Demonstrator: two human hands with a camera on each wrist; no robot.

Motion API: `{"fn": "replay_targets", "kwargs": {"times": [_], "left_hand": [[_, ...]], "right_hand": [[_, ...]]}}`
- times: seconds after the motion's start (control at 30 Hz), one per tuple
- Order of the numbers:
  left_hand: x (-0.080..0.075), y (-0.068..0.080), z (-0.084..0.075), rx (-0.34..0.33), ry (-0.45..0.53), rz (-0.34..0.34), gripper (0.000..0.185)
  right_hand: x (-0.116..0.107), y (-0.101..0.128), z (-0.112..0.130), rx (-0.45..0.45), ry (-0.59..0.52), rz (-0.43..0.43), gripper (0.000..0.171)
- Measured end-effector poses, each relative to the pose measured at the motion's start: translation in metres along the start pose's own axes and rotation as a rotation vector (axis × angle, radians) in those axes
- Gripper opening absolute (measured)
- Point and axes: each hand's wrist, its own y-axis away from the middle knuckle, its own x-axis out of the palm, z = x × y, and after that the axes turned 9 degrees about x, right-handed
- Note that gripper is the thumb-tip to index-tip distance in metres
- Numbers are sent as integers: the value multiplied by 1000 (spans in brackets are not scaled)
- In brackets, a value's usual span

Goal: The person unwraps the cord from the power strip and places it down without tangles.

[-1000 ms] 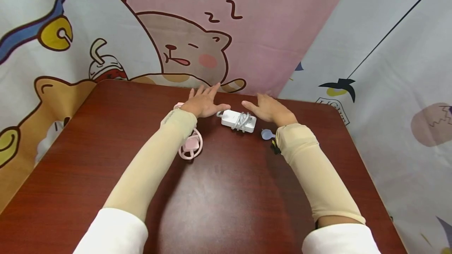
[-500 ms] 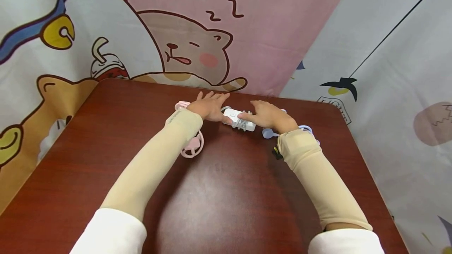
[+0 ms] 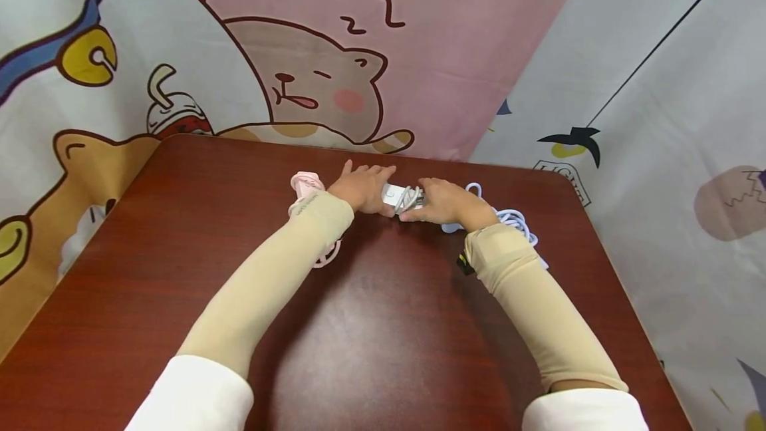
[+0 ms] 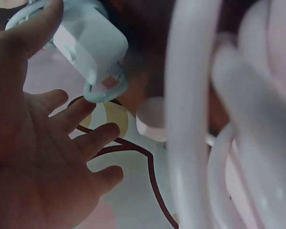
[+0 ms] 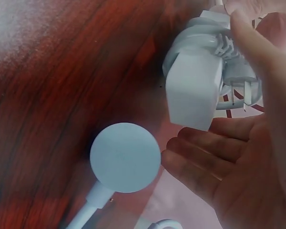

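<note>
A white power adapter [image 3: 393,193] with its cable wound round it lies near the back of the table, between the two hands. My left hand [image 3: 362,190] is at its left end, fingers spread and the thumb in front of it. At the right end, my right hand [image 3: 445,203] has its thumb along the front and its fingers behind. The right wrist view shows the adapter [image 5: 193,88] and its plug prongs between thumb and relaxed fingers. In the left wrist view the thumb overlaps the adapter [image 4: 93,40]; the other fingers are extended. Contact is hard to tell.
A pink charger with cable [image 3: 308,181] lies partly under the left forearm. A pale blue cable [image 3: 517,219] with a round disc [image 5: 125,157] lies by the right wrist, near a small black and yellow item [image 3: 464,263]. A printed curtain hangs behind the table [image 3: 371,324].
Both hands have closed in on the adapter from either side, the left moving right and the right moving left. More of the pink charger and pale blue cable shows. The adapter stays about where it was.
</note>
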Motion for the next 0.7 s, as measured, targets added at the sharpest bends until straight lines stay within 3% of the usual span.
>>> {"fn": "replay_targets", "kwargs": {"times": [0.43,0.7], "left_hand": [[10,-8,-1,11,13,-57,67],[14,-10,-1,13,-14,-81,54]], "right_hand": [[9,0,-2,-67,-7,-67,83],[11,-1,-2,-60,-33,-51,80]]}}
